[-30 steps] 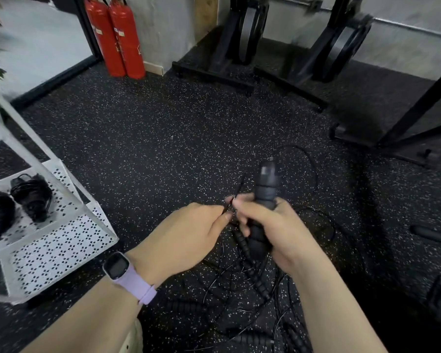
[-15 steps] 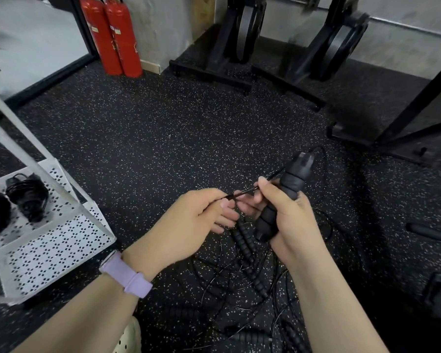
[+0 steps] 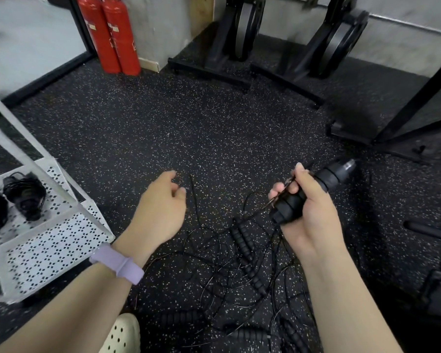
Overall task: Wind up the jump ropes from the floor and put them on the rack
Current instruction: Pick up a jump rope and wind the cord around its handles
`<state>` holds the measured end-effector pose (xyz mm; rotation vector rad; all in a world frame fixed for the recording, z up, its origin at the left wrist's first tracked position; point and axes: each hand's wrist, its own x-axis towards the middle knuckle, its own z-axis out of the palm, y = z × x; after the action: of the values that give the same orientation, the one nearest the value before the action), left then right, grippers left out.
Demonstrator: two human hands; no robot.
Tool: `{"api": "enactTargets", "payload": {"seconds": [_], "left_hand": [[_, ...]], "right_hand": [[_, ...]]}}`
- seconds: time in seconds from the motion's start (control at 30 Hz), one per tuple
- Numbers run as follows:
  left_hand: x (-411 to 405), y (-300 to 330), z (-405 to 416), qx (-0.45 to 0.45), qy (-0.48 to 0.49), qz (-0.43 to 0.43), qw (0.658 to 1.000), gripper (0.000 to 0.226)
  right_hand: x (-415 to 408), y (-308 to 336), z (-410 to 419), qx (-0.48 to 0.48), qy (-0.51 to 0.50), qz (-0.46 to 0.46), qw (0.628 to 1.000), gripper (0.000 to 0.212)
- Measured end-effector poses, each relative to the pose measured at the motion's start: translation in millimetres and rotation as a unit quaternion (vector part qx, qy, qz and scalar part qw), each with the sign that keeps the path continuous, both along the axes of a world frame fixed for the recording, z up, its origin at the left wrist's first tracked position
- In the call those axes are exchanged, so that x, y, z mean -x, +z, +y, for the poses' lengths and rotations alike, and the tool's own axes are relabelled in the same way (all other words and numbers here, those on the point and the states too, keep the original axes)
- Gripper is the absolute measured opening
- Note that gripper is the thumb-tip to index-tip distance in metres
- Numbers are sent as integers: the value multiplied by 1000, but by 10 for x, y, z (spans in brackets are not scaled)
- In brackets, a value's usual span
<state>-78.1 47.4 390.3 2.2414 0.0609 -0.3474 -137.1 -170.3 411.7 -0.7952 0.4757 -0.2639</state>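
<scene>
My right hand (image 3: 313, 207) grips the black ribbed handles of a jump rope (image 3: 331, 174), tilted up to the right, with a bit of thin cord pinched against them. My left hand (image 3: 161, 212) hovers to the left with relaxed fingers. A thin black cord end (image 3: 192, 184) stands just right of its thumb tip, apart from it by a small gap. Below both hands a tangle of black ropes and beaded handles (image 3: 242, 245) lies on the speckled floor. On the white perforated rack (image 3: 49, 245) at the left sit two wound ropes (image 3: 23, 194).
Two red fire extinguishers (image 3: 110, 34) stand at the back wall. Black exercise machines (image 3: 336, 42) and a frame leg (image 3: 418, 98) line the back and right. My cream shoe (image 3: 122, 335) is at the bottom. A purple watch band (image 3: 117, 266) is on my left wrist.
My hands have moved apart: the left swung left and let go of the cord it pinched, the right carried the handles to the right and tilted them further over.
</scene>
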Motion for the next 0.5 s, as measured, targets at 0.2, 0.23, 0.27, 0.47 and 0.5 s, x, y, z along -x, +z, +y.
{"api": "enactTargets", "payload": {"seconds": [0.2, 0.23, 0.27, 0.47, 0.5], "left_hand": [[217, 55, -204, -54, -295, 50, 953, 51], [255, 27, -239, -25, -324, 74, 943, 49], [295, -3, -276, -1, -333, 86, 939, 47], [281, -103, -357, 4, -269, -17, 963, 12], [273, -89, -340, -7, -264, -35, 964, 21]], "right_hand": [[-14, 11, 129, -12, 25, 1, 1000, 12], [-18, 13, 148, -22, 28, -1, 999, 12], [-19, 15, 162, -33, 30, -2, 999, 12], [12, 73, 212, -73, 67, -10, 995, 18], [14, 70, 208, -66, 80, -13, 994, 17]]}}
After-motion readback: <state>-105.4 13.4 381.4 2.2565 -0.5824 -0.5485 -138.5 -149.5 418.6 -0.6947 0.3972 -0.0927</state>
